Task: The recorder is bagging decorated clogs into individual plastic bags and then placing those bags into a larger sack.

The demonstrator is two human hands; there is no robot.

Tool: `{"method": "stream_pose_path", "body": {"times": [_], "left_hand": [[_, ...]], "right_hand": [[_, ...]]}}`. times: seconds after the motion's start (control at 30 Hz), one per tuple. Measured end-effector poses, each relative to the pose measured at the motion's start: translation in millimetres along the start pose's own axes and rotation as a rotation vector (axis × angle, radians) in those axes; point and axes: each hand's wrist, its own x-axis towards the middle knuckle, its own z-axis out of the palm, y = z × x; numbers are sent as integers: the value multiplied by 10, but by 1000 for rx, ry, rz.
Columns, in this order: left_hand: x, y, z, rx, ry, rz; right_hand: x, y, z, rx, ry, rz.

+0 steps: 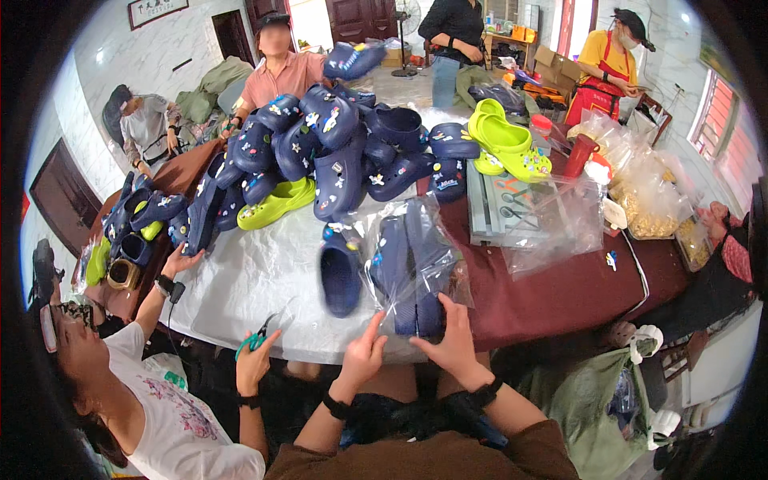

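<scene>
A pair of navy clogs [408,276] lies sole to sole inside a clear plastic bag [450,268] at the table's front edge, heels toward me. At the bag's lower left edge is my left hand [364,352], index finger and thumb closed on the film. My right hand [458,340] grips the bag at the heel end on the right, thumb below and fingers along the side. The film's exact hold is hard to see. Just left of the bag is a single navy clog [341,276], its opening facing me.
Navy clogs with charms [336,120] are heaped ahead, with lime-green clogs [508,140] beside them. At left a co-worker's hand holds green-handled scissors [254,340]. Bags of small charms [644,196] and a grey box [492,204] stand right; other people are around the table.
</scene>
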Motion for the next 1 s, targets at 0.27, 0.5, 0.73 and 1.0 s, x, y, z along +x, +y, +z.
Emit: {"method": "stream_pose_path", "body": {"times": [0.27,0.5,0.73,1.0], "left_hand": [[139,304,118,312,150,144],[328,150,405,149,136,71],[436,59,423,-89,74,-79],[416,400,475,191,341,130]], "right_hand": [[109,24,-478,-317,-8,-210],[457,437,-463,-163,-238,-100],[341,668,-147,112,-286,97],[423,436,-240,140,52,17]]}}
